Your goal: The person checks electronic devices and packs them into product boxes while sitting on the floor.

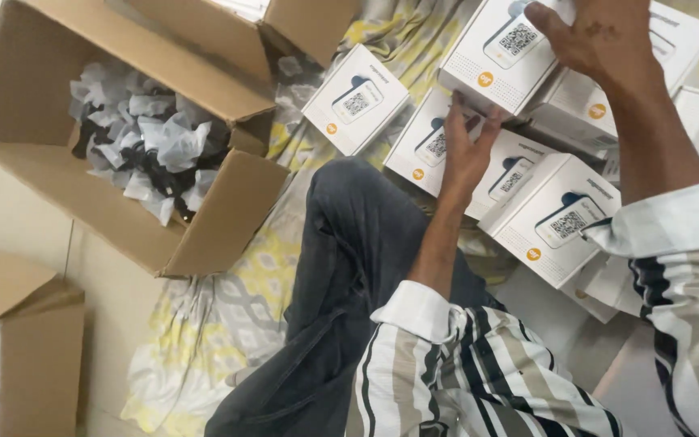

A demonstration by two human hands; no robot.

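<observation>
A white product box point(499, 61) with a pictured device and an orange dot is lifted above a heap of like boxes. My left hand point(464, 150) supports its lower left edge from below, fingers up against it. My right hand point(600, 36) grips the box from the top right side. Under it lie more white boxes, one at the left point(355, 99), one below my left hand point(426, 146) and one by my right sleeve point(556, 218). My bent knee in dark trousers point(349, 243) is below the boxes.
A large open cardboard carton point(228, 214) at the upper left holds black items in clear plastic wraps point(151, 142). Another brown carton point(34, 348) stands at the lower left. A yellow and grey patterned cloth point(228, 299) covers the floor. More white boxes pile up at the right edge.
</observation>
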